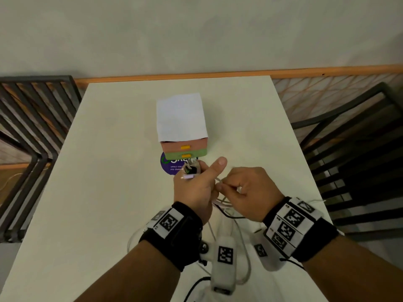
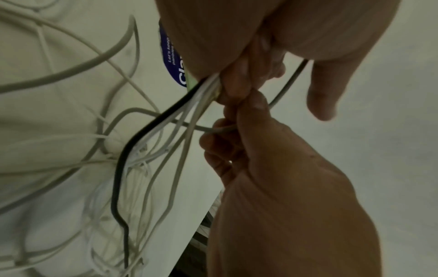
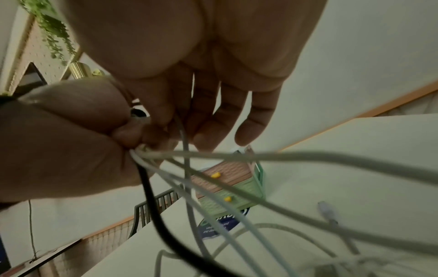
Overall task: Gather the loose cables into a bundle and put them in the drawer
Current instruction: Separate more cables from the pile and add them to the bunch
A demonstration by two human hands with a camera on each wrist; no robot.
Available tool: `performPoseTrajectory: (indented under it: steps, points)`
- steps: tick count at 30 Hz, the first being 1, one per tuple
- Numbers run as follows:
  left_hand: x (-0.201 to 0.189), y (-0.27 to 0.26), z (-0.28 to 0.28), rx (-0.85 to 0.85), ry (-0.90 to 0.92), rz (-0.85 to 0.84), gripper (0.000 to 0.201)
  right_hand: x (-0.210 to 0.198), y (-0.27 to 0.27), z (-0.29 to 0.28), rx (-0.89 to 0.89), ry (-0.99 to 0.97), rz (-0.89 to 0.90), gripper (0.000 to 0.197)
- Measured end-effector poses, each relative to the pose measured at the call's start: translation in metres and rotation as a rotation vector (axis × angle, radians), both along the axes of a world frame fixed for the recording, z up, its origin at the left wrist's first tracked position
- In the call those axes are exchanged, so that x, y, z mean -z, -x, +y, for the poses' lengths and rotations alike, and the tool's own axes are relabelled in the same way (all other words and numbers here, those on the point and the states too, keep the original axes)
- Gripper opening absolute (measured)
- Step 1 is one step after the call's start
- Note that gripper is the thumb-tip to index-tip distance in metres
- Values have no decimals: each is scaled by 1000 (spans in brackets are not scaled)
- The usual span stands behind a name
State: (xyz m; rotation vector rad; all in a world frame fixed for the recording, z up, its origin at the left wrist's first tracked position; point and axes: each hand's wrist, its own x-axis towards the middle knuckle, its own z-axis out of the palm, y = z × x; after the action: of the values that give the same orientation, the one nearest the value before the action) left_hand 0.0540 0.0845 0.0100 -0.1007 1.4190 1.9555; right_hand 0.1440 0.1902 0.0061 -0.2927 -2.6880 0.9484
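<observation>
Gathering under way, not finished. Left hand (image 1: 197, 188) clenched around several cables (image 2: 189, 105), plug ends (image 1: 190, 171) poking out past the knuckles at 12 o'clock, thumb sticking up free. Right hand (image 1: 246, 192) just beside it at 3 o'clock, thumb and forefinger pinching one pale cable (image 2: 220, 129) and feeding it toward the left fist, remaining fingers loosely extended. One black cable (image 2: 123, 159) among the pale ones, all trailing from the fist toward 6 o'clock. Long lengths lying slack on the table (image 1: 109, 171) in open loops, so no tidy bundle yet; probably more drawing-in and coiling needed before anything fits. Drawer unit (image 1: 183, 147) at 12 o'clock from the hands, near but not touching them, standing partly on a purple sticker (image 1: 168, 165). Both drawers, pink (image 1: 172, 147) over green (image 1: 196, 153), apparently closed, yellow handles flush at the front. Left to do, judging from this: finish collecting the loose ends, coil the slack, free a hand, pull a drawer open, lay the bundle inside. Roughly the first half only partly done.
</observation>
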Motion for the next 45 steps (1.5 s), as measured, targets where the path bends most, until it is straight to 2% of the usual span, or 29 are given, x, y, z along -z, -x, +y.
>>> performPoseTrajectory:
  steps: [4,7,10,12,13,14,15,16,18,19,21,22,23,25,26,27,28,30,32,34,35,38,39,41,43,44,45]
  points:
    - [-2,-4,5,-45,62,16,42,-3,-14,2,-80,59,-83,34]
    - [-4,-2,7,-72,52,-34,40,1,-23,3,-54,181,-104,20]
    - [-9,-2,5,-79,-52,-138,31,4,-28,10,2,243,-171,13]
    - [-16,-1,1,-42,-187,-181,36,6,-30,16,55,286,-217,16]
    - [-19,0,-3,10,-231,-146,42,7,-29,19,88,319,-229,18]
    - [-20,2,-6,72,-232,-58,47,7,-28,22,132,351,-233,18]
    - [-21,4,-10,145,-171,104,50,6,-25,26,186,379,-225,18]
    - [-21,4,-14,235,-49,324,53,3,-22,31,244,418,-211,19]
    - [-24,-1,-16,472,313,767,59,-5,-15,41,318,552,-155,24]
    - [-24,-4,-15,551,487,900,58,-11,-13,44,327,636,-120,26]
    - [-23,-6,-11,504,698,964,54,-20,-8,43,301,854,-50,29]
    - [-19,-5,-9,426,723,937,53,-24,-5,40,282,955,-25,29]
    - [-15,-3,-7,363,665,874,51,-27,-3,36,260,1021,-11,27]
    - [-15,-6,2,283,400,665,32,-28,2,28,211,1060,-17,19]
    - [-20,-11,7,255,250,532,18,-27,4,24,182,1050,-31,17]
    - [-26,-18,11,229,146,406,13,-26,5,20,158,1037,-44,20]
    - [-31,-22,13,190,93,309,14,-24,7,16,143,1019,-59,24]
    - [-36,-19,16,32,98,217,14,-23,6,11,102,984,-97,28]
    - [-34,-2,14,-184,171,176,11,-21,1,8,57,914,-151,22]
    - [-28,12,7,-279,177,146,8,-18,-5,10,54,810,-193,21]
    - [-26,12,4,-229,171,171,10,-16,-6,11,56,767,-195,21]
    - [-28,-10,2,155,128,333,9,-13,-3,8,24,778,-159,18]
    - [-27,-14,4,187,114,352,7,-11,-2,8,4,785,-150,19]
    - [-26,-7,8,38,148,318,10,-11,-2,9,16,740,-167,16]
    - [-22,6,12,-159,136,230,36,-11,-5,17,89,705,-166,16]
    - [-18,10,12,-161,126,221,45,-11,-8,21,128,710,-144,16]
    - [-18,8,12,-106,114,228,44,-12,-10,24,149,733,-113,16]
